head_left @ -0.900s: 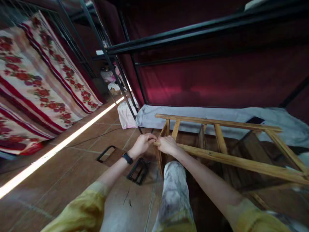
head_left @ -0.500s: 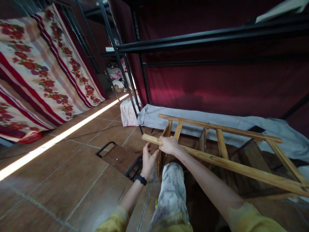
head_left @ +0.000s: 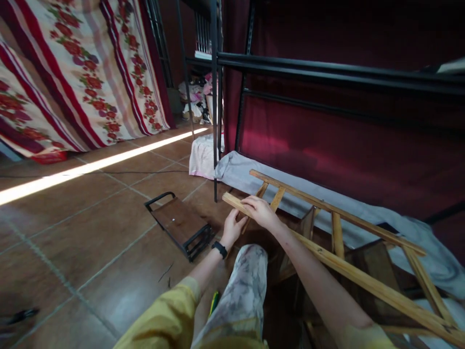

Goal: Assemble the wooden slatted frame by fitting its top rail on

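Observation:
A bare wooden frame [head_left: 337, 228] of long rails and short cross-pieces lies tilted in front of me, over my knee. My right hand [head_left: 260, 211] grips the near rail [head_left: 363, 280] close to its left end, fingers wrapped over the top. Just below that rail end is my left hand [head_left: 232, 228], wearing a black wristband, with fingers curled up against the underside of the wood.
A small dark board with black metal handles [head_left: 180, 224] lies on the tiled floor to the left. A black metal bunk post [head_left: 215, 102] stands behind the frame, with grey bedding [head_left: 250, 174] and a maroon curtain [head_left: 345, 140]. A floral cloth [head_left: 72, 72] hangs at left.
My left hand let go of the rail end, dropped, then rose back against its underside. The rail end has slid out to the left, and my view has swung left and downward.

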Demonstrator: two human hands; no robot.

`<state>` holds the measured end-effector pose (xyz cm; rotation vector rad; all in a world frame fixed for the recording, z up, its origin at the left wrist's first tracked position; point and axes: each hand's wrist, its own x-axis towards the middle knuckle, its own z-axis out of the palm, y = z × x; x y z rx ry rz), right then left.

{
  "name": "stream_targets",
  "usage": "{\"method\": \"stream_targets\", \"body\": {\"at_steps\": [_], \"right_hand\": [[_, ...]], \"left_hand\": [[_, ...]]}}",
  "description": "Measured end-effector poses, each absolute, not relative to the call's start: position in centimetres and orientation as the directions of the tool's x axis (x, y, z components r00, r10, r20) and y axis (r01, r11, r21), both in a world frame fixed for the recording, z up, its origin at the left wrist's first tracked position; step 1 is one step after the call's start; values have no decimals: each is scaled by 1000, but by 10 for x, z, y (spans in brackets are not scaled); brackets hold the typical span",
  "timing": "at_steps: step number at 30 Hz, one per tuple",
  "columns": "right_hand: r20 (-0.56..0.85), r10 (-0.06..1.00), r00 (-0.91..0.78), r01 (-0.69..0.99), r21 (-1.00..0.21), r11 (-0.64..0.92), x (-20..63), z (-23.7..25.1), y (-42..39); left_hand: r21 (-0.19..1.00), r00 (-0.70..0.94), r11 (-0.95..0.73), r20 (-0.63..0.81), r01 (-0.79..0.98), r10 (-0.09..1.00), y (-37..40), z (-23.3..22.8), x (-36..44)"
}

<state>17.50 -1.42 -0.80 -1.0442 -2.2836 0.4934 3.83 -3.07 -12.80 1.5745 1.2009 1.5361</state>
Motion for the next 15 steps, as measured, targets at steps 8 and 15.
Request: {"method": "stream_targets", "body": {"at_steps": [8, 15], "right_hand": [[263, 772, -578, 737, -236, 633, 171, 6, -16], [223, 769, -600, 796, 70, 601, 161, 15, -19]], "left_hand": [[911, -77, -388, 401, 144, 913, -26, -133, 35], [891, -100, -405, 431, 207, 897, -29, -130, 35]]}}
